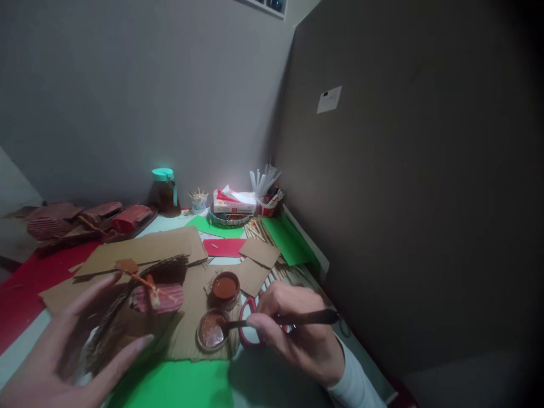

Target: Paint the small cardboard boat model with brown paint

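My left hand (63,345) is closed round the side of a small cardboard boat (127,317), tilted, with a red striped piece (161,298) and a stick paddle (138,277) on it. A dark-handled paintbrush (312,317) is pinched in the fingers of my right hand (293,323). Its tip reaches into the nearer round cup of brown paint (212,331). Just behind stands a second cup of brown paint (225,288). Red-handled scissors (246,337) lie partly hidden beneath my right hand.
Cardboard sheets (140,252) and green paper (182,385) cover much of the table. Red-brown cardboard models (131,218) stand at the back left. Along the wall are a jug with a teal lid (165,195), a tissue pack (233,204) and a cup of sticks (198,203). A dark partition rises on the right.
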Available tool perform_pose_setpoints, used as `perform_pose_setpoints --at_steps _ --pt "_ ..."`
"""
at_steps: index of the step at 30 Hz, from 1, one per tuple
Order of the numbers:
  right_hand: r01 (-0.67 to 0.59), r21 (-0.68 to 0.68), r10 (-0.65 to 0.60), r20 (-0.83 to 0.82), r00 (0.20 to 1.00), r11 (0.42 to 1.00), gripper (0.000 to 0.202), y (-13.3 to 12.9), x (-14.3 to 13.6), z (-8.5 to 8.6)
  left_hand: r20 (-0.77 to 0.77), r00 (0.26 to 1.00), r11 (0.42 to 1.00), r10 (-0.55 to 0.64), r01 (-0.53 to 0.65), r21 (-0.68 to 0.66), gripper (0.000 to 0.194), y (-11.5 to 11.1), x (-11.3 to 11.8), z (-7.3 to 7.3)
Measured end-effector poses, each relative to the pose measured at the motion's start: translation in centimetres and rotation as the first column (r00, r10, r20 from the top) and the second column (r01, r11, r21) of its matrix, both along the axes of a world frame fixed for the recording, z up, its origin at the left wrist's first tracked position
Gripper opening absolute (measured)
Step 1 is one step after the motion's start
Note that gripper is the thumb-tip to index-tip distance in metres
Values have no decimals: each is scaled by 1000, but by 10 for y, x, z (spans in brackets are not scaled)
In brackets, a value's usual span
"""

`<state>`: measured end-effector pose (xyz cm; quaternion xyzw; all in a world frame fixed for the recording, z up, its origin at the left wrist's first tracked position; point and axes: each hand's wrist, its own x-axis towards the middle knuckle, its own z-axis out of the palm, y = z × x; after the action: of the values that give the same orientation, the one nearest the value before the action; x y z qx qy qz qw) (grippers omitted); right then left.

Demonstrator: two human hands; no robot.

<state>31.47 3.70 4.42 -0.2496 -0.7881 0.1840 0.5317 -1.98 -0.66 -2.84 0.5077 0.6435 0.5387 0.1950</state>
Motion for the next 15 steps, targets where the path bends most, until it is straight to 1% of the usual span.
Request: perform_pose_setpoints --at_steps 2,5,8,10,12,15 --pt "24 -3 -24 -3 1000 1000 42 -1 -1 1 26 1000 999 8 -7 -39 102 -1 2 2" --pt "34 -37 -33 31 999 999 41 -4 -2 4 12 1000 998 3 -2 -67 100 -3 6 5" --pt "48 -47 -47 22 999 998 40 -5 -2 4 44 999 998 3 0 -67 98 -2 8 6" --pt "61 -56 -61 -5 998 997 40 -4 -3 2 73 997 999 -7 10 -48 94 -2 9 7" --pt "42 -76 -42 5 999 996 41 -3 -4 2 73 997 1000 -19 19 -3 86 -3 11 9" --pt "6 -120 -2 34 999 993 41 -3 -4 4 11 1000 997 -16 15 77 74 -6 18 17"
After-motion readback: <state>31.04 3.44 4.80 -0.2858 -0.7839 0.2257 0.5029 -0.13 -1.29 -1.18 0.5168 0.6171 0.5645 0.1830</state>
